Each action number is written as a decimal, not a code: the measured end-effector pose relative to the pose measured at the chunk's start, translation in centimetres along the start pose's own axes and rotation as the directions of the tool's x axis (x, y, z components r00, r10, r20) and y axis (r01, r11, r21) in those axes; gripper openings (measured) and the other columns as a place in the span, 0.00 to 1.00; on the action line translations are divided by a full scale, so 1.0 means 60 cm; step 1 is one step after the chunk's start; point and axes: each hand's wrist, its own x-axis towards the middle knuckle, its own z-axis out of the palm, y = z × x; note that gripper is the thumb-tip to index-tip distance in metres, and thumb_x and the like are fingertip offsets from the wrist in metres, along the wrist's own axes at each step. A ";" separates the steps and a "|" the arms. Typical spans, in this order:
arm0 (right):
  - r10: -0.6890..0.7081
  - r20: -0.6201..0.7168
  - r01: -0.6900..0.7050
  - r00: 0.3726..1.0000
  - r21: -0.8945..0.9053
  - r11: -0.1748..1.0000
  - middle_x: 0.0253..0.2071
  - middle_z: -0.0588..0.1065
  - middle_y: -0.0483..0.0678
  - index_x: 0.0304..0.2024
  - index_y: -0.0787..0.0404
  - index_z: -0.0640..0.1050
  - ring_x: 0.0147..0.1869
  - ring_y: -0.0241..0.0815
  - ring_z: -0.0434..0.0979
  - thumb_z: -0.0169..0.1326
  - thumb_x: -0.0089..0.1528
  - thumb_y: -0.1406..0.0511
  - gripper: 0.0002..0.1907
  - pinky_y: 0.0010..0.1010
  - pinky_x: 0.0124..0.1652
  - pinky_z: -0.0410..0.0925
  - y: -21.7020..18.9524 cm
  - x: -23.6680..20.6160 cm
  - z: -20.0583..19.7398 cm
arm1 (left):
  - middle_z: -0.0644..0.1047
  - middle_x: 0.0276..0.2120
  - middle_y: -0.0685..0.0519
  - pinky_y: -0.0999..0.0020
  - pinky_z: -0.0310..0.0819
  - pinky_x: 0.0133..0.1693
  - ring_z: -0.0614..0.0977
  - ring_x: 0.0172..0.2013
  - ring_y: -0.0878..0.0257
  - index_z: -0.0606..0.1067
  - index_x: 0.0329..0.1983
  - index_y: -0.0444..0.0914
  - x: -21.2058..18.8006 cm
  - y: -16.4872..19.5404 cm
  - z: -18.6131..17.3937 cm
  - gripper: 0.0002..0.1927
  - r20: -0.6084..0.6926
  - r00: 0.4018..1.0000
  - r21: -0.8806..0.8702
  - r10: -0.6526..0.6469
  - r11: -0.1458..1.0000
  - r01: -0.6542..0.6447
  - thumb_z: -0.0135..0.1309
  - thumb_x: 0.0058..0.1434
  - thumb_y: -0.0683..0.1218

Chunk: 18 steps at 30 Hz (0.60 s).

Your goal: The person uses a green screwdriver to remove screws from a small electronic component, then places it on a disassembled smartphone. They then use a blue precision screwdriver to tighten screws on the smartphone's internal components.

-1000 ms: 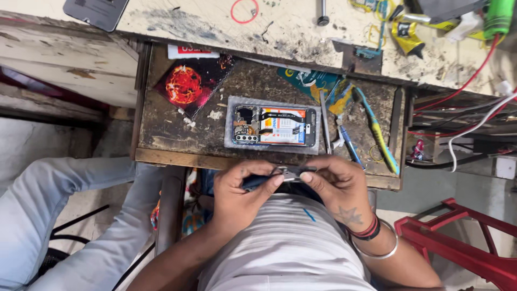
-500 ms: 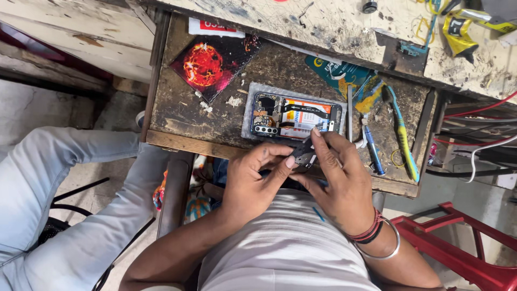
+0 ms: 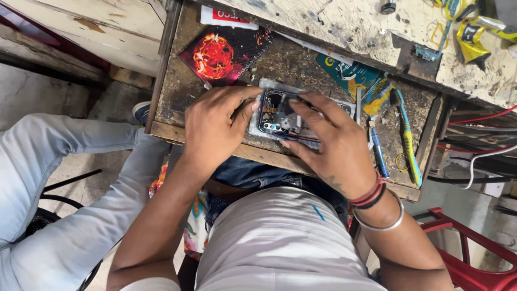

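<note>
Where a scarred, grimy wooden counter [image 3: 177,116] juts from a cluttered workbench, an opened phone [image 3: 280,116] lies between both grips. The left hand [image 3: 215,129] rests flat at its near end, fingers spread along the edge; the right hand [image 3: 328,143] arches over it, fingertips pressing down. A toothbrush [image 3: 407,143] lies well right.
</note>
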 end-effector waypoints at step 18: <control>-0.083 0.091 0.087 0.992 -0.043 0.995 0.63 0.73 0.56 0.54 0.55 0.82 0.66 0.58 0.74 0.66 0.57 0.62 0.22 0.43 0.59 0.70 0.004 0.024 0.029 | 0.80 0.51 0.52 0.56 0.71 0.54 0.78 0.51 0.52 0.81 0.53 0.40 -0.001 -0.017 0.005 0.19 0.171 0.978 0.043 0.122 0.990 -0.131 0.63 0.60 0.50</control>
